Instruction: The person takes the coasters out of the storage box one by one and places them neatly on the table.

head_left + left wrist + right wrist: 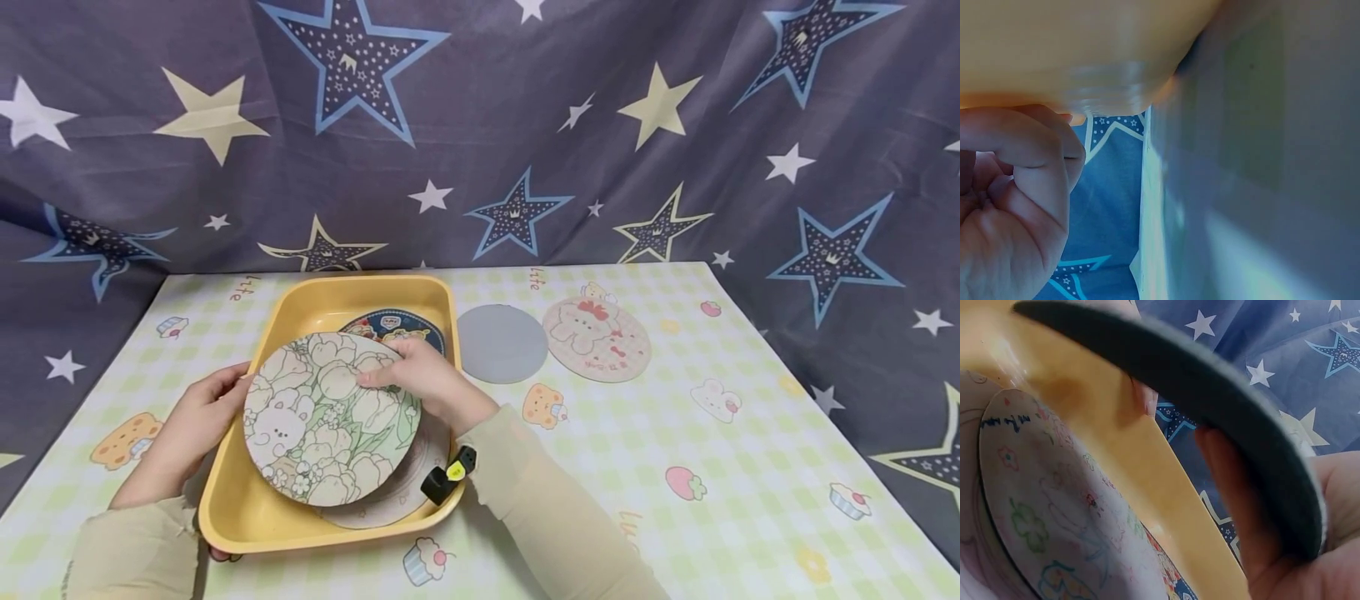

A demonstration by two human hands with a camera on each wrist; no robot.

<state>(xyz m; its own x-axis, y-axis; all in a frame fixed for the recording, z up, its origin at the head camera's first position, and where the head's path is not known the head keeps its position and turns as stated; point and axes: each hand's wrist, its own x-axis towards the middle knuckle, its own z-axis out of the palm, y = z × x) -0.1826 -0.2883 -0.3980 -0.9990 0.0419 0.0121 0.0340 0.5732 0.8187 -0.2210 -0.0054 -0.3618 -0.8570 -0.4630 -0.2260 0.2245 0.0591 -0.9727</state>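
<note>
Evenly lit head view, dimmer, blurrier wrist views, glare on yellow tray (1085,56)

**Print on my table: one word clear, the rest doubtful**

Checked tablecloth (757,375): "life" in reddish-brown letters, set sideways, by the far edge left of the yellow tray (247,518). Same word, also sideways, at the far edge right of the tray. Nearer me, orange lettering, seemingly "lu"; remainder unclear.

Pink rabbit mat (597,340): a red line of writing along its lower part, illegible to me. Dark blue mat (431,326) in the tray: small badge, too tiny to read. Pale doodle-print mat (1054,481): blue scrawl near its edge, blurred.
</note>
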